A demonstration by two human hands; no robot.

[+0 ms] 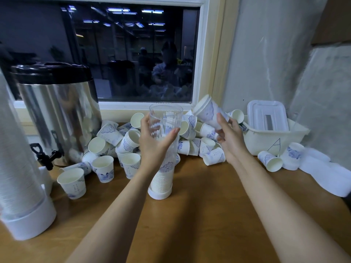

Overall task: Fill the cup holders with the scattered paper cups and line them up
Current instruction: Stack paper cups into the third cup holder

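A white paper cup with blue print is being held in the curled fingers of the right hand. It is tilted, its long axis slanting up and leftward with the closed end leading. The mouth of the tall clear plastic tube holder is standing just left of that hand, about level with the cup's raised end. The tube is being gripped upright by the left hand, with a nested stack low inside. More scattered cups are lying beyond both hands. Right of the right hand, a cream plastic basket is seen marked with a handwritten "A".
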